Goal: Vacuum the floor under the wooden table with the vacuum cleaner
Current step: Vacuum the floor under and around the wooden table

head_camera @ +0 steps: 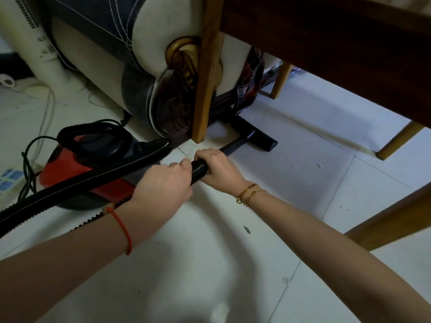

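Beside the wooden table [326,38], whose four legs show, two hands, left hand [163,183] and right hand [217,167], clench one black hose [116,174], its single nozzle [258,137] under the table near the one red vacuum cleaner [77,169].

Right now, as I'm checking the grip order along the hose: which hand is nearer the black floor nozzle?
Right. The right hand grips the hose end just behind the nozzle; the left hand grips directly behind it, farther back.

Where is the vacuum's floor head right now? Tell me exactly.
In the head view, the floor head sits flat on the tiles under the wooden table, just right of the near table leg.
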Tool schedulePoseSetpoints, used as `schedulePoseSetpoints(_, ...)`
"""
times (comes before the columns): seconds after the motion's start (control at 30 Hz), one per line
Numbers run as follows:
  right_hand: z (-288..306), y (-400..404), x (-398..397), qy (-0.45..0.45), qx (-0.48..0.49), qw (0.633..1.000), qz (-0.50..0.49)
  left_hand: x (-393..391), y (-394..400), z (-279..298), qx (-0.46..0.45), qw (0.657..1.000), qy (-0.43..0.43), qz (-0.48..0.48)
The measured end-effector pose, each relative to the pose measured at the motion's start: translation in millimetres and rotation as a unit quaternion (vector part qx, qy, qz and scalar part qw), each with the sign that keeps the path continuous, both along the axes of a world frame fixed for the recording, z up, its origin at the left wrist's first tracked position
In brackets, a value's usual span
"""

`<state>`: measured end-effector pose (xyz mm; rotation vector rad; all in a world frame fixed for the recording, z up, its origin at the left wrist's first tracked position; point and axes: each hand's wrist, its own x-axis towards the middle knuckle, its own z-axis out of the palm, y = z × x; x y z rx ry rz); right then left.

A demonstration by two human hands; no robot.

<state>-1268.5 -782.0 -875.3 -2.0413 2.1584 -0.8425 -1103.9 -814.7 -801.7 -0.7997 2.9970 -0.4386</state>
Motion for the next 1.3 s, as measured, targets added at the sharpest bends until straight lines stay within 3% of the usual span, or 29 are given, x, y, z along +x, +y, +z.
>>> schedulePoseSetpoints(0.3,-1.0,-2.0,-16.2,-0.014,0.030,0.999,0.016,-16.4,-1.3,0.1,0.000,1.000,0.001,-0.004)
schedulePoseSetpoints(1.03,-30.4,-57.3,-254.6,-0.015,0.114,0.993,-0.035,-261.7,-53.9,-57.8,0.046,0.995,0.055,0.064)
schedulePoseSetpoints(1.3,-29.4,-75.7,-289.0,-0.002,0.142,0.989,-0.046,-299.8,-65.3,-62.3,0.052,0.992,0.066,0.089)
